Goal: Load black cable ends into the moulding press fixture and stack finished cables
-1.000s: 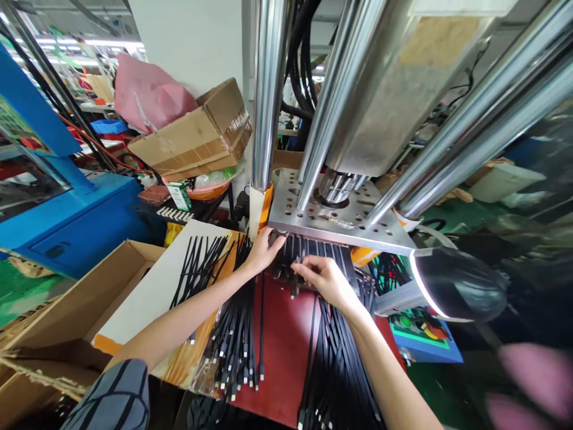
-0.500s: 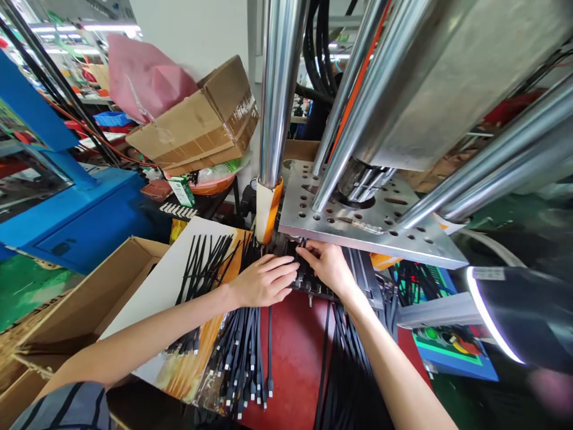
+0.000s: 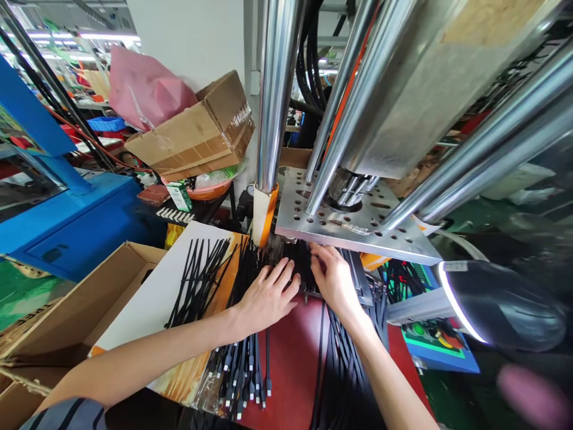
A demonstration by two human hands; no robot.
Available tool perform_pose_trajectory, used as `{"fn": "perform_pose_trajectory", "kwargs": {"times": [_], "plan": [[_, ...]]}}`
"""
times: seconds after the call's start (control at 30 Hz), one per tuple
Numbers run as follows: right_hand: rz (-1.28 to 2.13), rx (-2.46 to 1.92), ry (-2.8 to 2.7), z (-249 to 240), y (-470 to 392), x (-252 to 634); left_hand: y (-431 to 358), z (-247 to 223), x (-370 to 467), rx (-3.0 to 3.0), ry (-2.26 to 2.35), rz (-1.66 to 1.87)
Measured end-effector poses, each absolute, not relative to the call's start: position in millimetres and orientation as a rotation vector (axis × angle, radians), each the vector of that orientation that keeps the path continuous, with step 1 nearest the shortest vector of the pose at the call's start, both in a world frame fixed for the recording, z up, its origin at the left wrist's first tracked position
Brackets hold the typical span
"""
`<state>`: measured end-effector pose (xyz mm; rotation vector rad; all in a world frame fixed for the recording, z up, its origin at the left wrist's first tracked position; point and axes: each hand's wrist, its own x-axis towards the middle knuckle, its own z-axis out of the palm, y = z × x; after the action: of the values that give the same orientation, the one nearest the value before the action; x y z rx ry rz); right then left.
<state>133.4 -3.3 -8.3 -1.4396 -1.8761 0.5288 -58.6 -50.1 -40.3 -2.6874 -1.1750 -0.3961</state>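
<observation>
My left hand lies over the front of a dark metal mould, its fingers spread and holding nothing visible. At the mould's right side, my right hand has its fingers bent in a pinch under the plate's edge; whatever is between the fingertips is hidden. Black cables with silver plug ends hang in a bunch below my left hand. More black cables hang beneath my right wrist. A further bundle of black cables rests on a white board to the left.
Just above my hands is a holed steel press plate with thick steel rods. An open cardboard box stands at left. A lit lamp juts in at right. Below the mould is a red surface.
My left hand has drawn back slightly toward me and its fingers have spread. My right hand has shifted a little right along the mould, fingers still bent. The view has tilted slightly.
</observation>
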Motion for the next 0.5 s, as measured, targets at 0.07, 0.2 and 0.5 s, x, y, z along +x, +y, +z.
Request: {"fn": "perform_pose_trajectory", "kwargs": {"times": [0.07, 0.2, 0.5], "plan": [[0.381, -1.471, -2.060, -6, -22, 134, -52, -37, -58, -2.719, -1.199, -0.380], [-0.079, -1.758, -2.421, -2, -29, 126, -41, -24, -58, -2.804, -1.265, -0.391], [-0.194, -1.856, -2.406, 3, 38, 112, 36, -6, -52, -2.819, -1.282, -0.523]]}}
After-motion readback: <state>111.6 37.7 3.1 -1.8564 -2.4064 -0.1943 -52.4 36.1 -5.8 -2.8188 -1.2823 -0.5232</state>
